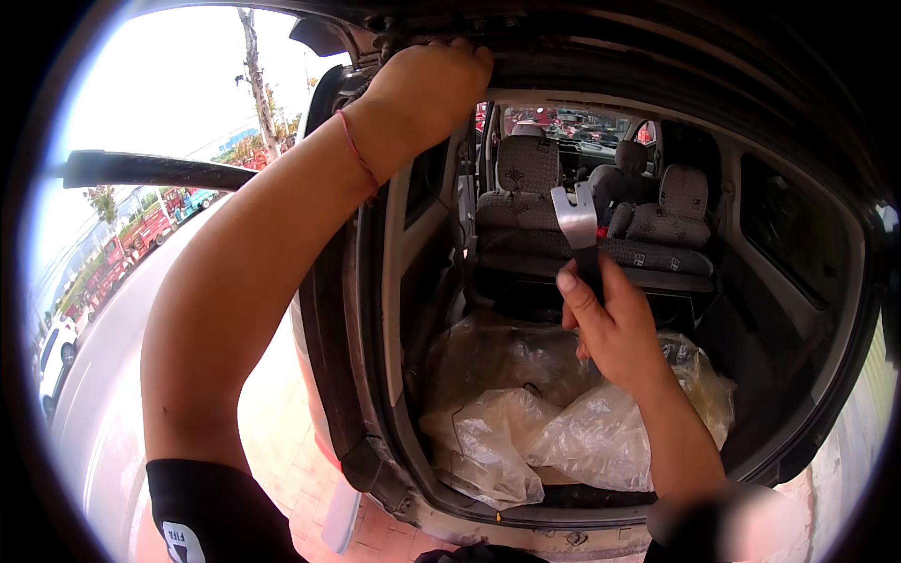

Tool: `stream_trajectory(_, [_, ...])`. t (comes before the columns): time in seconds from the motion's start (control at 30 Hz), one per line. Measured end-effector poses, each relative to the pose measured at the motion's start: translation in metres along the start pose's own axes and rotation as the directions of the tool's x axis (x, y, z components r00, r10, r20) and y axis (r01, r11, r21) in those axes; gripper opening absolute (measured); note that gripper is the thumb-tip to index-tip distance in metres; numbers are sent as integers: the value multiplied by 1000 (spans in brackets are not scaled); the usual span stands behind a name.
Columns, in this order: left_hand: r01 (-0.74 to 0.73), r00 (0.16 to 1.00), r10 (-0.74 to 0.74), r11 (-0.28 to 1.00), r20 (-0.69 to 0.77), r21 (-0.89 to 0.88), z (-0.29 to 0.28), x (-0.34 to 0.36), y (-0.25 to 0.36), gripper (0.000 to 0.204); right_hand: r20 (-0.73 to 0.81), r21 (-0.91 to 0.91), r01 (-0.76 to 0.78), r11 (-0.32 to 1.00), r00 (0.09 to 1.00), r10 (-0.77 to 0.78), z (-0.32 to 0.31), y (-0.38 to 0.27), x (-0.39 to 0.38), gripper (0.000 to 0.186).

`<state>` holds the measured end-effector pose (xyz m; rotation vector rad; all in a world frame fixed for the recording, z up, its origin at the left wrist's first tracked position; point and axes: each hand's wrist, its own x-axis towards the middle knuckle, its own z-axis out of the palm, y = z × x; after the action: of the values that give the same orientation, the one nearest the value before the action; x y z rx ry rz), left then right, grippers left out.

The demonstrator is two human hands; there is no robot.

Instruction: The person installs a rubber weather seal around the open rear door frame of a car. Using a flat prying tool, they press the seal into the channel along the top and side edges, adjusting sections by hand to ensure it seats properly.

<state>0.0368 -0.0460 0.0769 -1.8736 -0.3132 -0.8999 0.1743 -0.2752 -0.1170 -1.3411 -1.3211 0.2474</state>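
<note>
My left hand (424, 83) is raised to the dark upper frame (584, 68) of a car's open rear end, its fingers curled on the edge; what lies under them is mostly hidden. A red string circles that wrist. My right hand (608, 328) grips a flat metal pry tool (576, 211) by its dark handle, its silver forked tip pointing upward inside the opening, below and right of the left hand. Behind and beneath it, crumpled clear plastic sheeting (474, 441) covers much of the cargo floor.
Patterned grey seats (671, 225) stand deeper inside the car. The door frame and weatherstrip (375, 394) surround the opening. A dark bar (155, 169) juts out at upper left. Outside are pink paving (291, 460), a road, a white car (56, 361), red vehicles and a tree trunk.
</note>
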Motion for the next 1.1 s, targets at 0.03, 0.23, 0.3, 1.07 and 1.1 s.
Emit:
stream_trajectory(0.03, [-38,995,51,990,-89,137,2,-1,8,34,-7,-2,-73,997,997,73,3,-7,23,36])
stream_trajectory(0.23, [-10,993,46,952,-110,305,6,4,22,24,85,296,-119,948,992,98,49,5,75,33])
stream_trajectory(0.3, [-35,995,59,962,-80,271,-1,7,14,24,98,355,-192,915,981,168,58,15,80,33])
stream_trajectory(1.07, [-63,996,72,986,56,-158,-19,26,-15,20,124,-584,558,590,779,-614,34,-16,199,44])
stream_trajectory(1.1, [-65,996,73,985,42,-160,-19,25,-14,20,114,-694,501,517,785,-609,36,-18,198,42])
